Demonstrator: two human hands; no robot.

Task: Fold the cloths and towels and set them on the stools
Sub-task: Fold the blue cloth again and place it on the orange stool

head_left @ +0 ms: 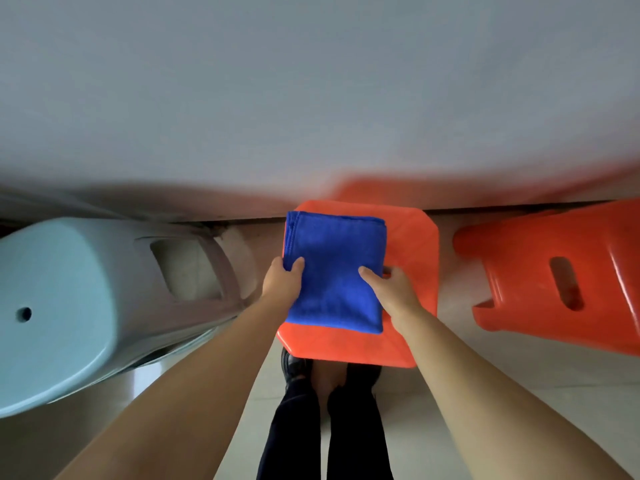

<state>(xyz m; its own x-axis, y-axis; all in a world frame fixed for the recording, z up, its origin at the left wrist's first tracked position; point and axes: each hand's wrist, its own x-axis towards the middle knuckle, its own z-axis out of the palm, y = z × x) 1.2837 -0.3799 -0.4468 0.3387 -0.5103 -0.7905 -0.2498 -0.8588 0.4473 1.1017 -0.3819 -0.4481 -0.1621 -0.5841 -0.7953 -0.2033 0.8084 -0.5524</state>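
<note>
While arms reach forward, left hand (282,277) and right hand (388,284) pinch blue towel (334,268).

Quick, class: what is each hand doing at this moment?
Left hand: grips the left edge of the folded blue towel, thumb on top.
Right hand: grips the towel's right edge.

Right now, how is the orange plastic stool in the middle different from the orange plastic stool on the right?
The middle orange plastic stool carries a folded blue towel, gripped by the left hand and right hand; the right orange plastic stool carries nothing. The middle stool's seat faces the camera, while the right stool shows mostly its slotted side. Both are the same glossy orange plastic.
</note>
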